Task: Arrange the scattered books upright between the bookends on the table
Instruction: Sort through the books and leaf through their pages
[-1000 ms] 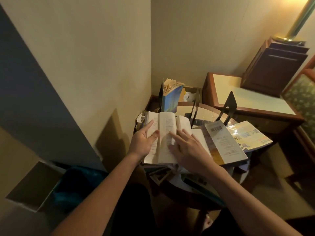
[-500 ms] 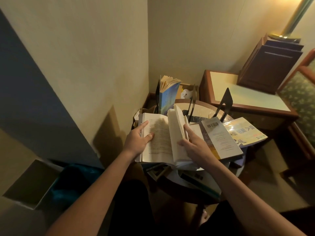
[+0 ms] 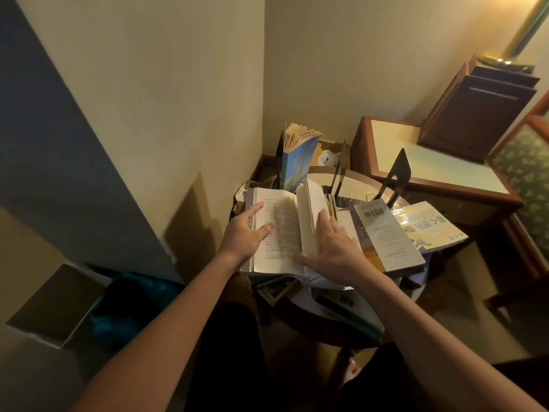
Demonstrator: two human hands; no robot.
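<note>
so the open paperback (image 3: 277,233) lies spine-away from me, left fingers (image 3: 252,210) flat on its page, right fingers (image 3: 323,224) straight against the raised half, bookends (image 3: 399,169) just beyond

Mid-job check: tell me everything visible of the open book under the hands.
The open book is a thick paperback, cream pages of small print, lying on a paper pile at the near left of the table. A block of pages stands up at its spine. The left hand rests flat on the left page; the right hand presses that block with straight fingers.
</note>
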